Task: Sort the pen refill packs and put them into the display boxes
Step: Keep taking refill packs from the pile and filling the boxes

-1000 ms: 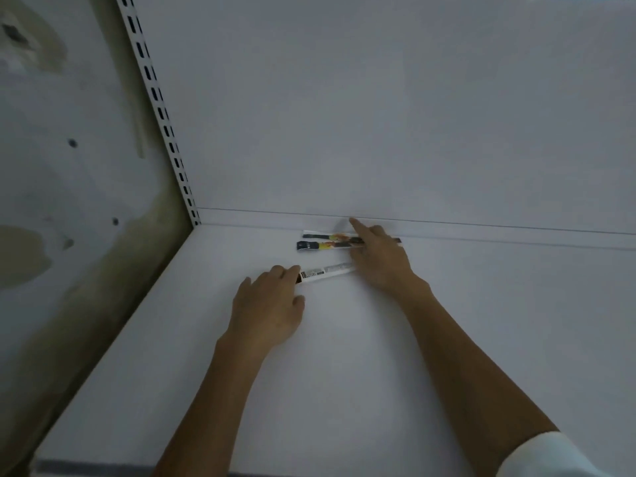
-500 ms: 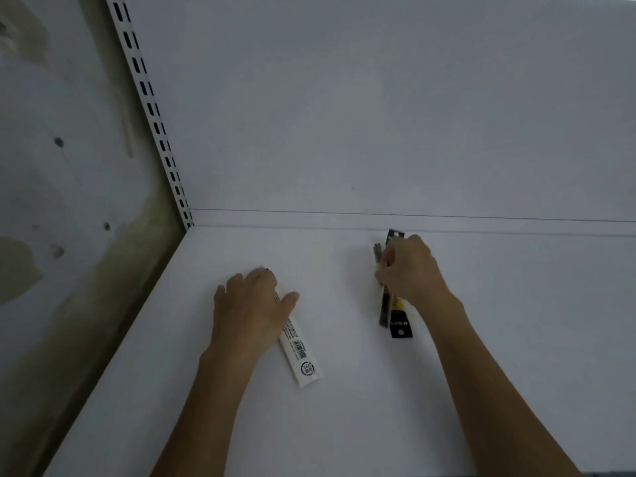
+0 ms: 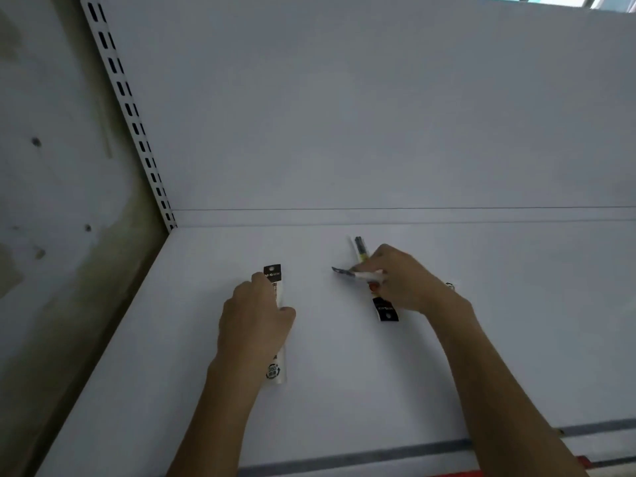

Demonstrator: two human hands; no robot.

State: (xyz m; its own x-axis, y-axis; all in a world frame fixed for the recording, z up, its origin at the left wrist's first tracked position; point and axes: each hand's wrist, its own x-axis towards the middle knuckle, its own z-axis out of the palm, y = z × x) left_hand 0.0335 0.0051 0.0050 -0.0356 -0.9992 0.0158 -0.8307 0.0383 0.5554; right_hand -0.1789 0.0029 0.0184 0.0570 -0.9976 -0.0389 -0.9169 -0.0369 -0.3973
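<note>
Gripping white refill pack point(image 3: 277, 366) in left hand point(image 3: 256, 318), fingers curled round it, over shelf point(image 3: 344, 390) left of centre, black header toward back edge. Pinching two yellow-black packs point(image 3: 386, 309) in right hand point(image 3: 406, 280), crossed, mid-shelf. Behind: back panel point(image 3: 344, 115); left: slotted upright point(image 3: 136, 132), stained wall point(image 3: 51, 166). Since 0.5 s ago: swung white pack off diagonal to front-to-back, fanned right pair apart.

Before you, smooth matt white shelf point(image 3: 344, 390), painted slotted upright point(image 3: 134, 132), probably metal, smooth printed wrapper on your white refill pack point(image 3: 276, 371), blotchy stained wall point(image 3: 51, 201).
</note>
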